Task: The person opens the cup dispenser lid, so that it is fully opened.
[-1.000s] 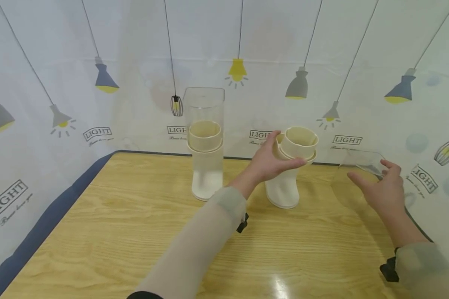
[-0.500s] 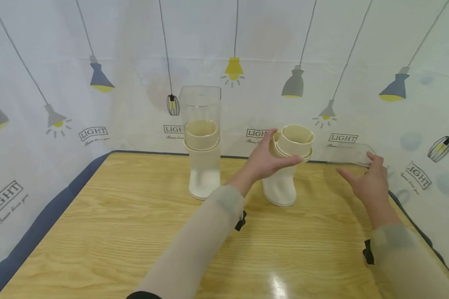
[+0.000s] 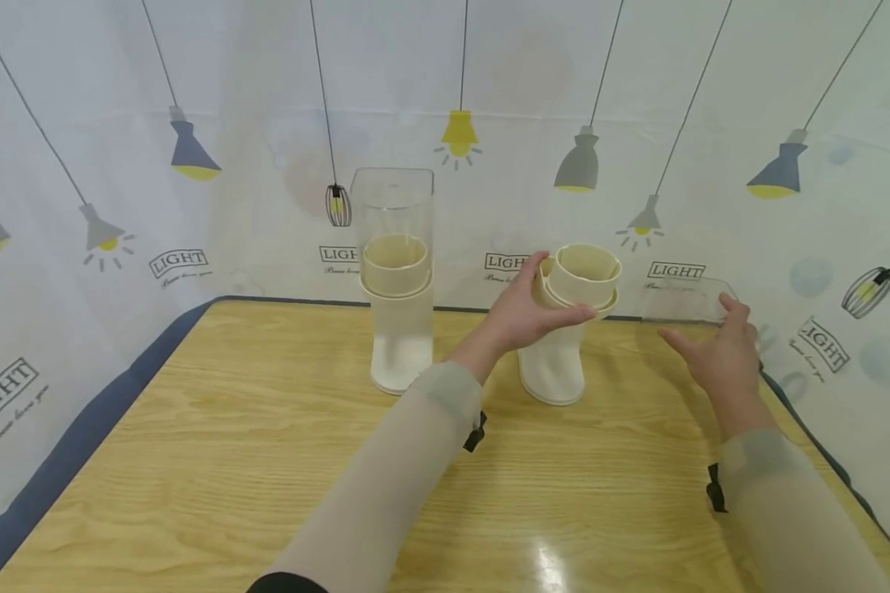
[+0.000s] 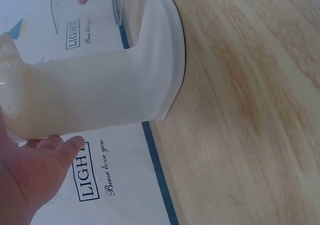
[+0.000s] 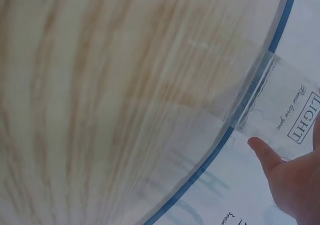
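My left hand [image 3: 522, 313] grips the upper part of a cream-white stand [image 3: 552, 371], thumb and fingers round its side just below a short round collar [image 3: 586, 276]. The stand has a curved foot on the table, seen large in the left wrist view as a white column [image 4: 90, 92]. To its right, my right hand [image 3: 719, 354] holds a clear plastic container [image 3: 682, 301], thumb and fingers spread to either side. The right wrist view shows the container's see-through wall [image 5: 257, 95] and my thumb [image 5: 265, 155] near it.
A matching cream stand [image 3: 403, 342] stands to the left, with a tall clear container [image 3: 396, 198] upright over its collar. Both stands are near the back edge of the wooden table [image 3: 267, 461]. Behind hangs a white cloth [image 3: 267, 165] printed with lamps.
My right hand has moved left and slightly back with the clear container, whose tilt has changed. My left hand keeps its grip on the stand. The head view has shifted slightly.
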Tool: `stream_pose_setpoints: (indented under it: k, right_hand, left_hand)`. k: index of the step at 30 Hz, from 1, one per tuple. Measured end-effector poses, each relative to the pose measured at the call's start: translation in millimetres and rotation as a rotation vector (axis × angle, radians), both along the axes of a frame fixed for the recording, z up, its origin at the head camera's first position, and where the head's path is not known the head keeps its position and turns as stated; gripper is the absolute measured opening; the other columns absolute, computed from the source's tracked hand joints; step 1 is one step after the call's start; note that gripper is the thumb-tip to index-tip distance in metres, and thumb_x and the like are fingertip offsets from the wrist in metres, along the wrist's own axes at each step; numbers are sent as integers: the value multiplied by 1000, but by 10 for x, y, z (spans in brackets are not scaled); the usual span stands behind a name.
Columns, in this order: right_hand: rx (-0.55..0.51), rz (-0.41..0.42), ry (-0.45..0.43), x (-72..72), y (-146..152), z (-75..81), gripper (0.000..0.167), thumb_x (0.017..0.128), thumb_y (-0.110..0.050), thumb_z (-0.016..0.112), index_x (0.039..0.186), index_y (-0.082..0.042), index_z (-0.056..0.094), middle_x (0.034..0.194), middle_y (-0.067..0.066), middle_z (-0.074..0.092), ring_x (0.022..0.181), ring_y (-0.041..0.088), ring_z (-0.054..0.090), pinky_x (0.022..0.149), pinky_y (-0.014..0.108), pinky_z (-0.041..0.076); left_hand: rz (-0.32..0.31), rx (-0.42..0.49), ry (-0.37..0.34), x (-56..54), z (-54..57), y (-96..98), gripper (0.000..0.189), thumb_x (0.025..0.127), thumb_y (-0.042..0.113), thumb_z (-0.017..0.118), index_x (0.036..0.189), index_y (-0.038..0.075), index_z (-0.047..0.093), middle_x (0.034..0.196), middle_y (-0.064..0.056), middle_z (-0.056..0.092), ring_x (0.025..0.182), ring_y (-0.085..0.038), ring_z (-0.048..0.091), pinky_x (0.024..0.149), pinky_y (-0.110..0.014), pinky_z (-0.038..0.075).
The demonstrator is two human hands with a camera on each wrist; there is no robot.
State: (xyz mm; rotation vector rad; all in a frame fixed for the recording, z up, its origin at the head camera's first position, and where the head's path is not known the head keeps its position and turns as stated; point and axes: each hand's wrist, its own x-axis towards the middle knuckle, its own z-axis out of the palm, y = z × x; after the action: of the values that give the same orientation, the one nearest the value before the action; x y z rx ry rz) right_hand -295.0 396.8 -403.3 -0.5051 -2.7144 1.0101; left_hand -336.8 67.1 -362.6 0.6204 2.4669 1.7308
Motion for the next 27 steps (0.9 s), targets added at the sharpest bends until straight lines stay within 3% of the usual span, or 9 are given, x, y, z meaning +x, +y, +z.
stream_pose_setpoints:
  k: [9,17,23,27]
  right_hand:
    - [-25,27,43,-72,42,-50,125,95,-70,73,176,-19,-7,175,41,10,151,69,29,119,81,32]
    - [-22,61,49,-70,72,-58,125,96,-69,72,176,-18,-8,175,39,12,147,65,37,113,81,39]
    - [-21,73,54,-61,82,-53,126,95,-70,73,176,-21,-10,177,39,6,150,68,31,114,84,34]
    - [-6,61,73,-24,78,-38,131,94,-71,74,175,-23,-16,179,34,-8,153,71,21,116,87,27]
  left_hand:
    - [-29,16,6,-28,-15,5,119,82,59,93,175,34,22,160,-5,53,136,-23,58,118,-51,51]
    - [-44,14,-5,-34,-8,-24,120,83,57,93,175,36,19,167,-7,48,142,-25,55,121,-52,48]
    - [-44,-14,-33,-15,21,-43,128,82,60,93,177,39,9,181,-5,31,162,-30,39,131,-55,36]
    - [-74,-15,-46,25,40,-82,137,82,57,94,178,31,-1,184,-6,22,167,-30,30,135,-53,29]
